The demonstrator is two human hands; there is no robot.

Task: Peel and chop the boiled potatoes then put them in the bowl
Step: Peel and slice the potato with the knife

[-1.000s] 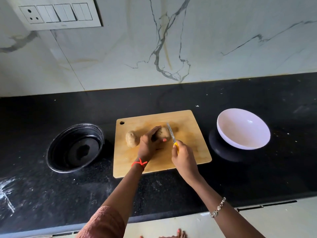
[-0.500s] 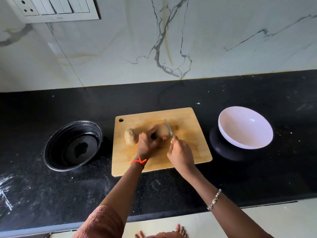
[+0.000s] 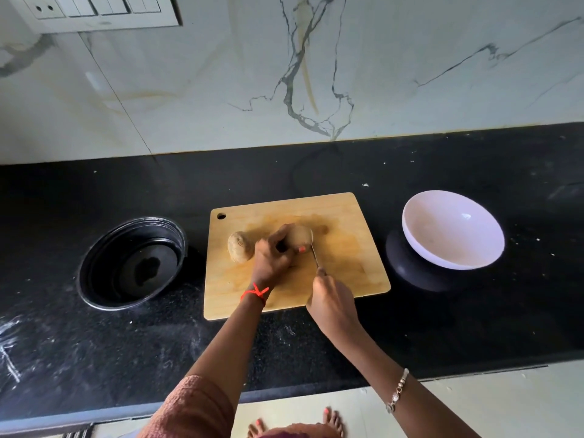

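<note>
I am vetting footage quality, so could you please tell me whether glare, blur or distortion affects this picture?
Head view: wide-angle distortion bows the edges of the black counter; soft even light, with one small highlight inside the white bowl; the knife blade beside the held potato is thin and slightly soft.

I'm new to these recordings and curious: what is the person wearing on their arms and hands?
The left hand has a red thread knotted round its wrist, and a pinkish-brown textured sleeve covers the upper arm. The right hand has a metal beaded bracelet on its forearm. A left fingernail is painted coral. Both forearms are otherwise bare.
</note>
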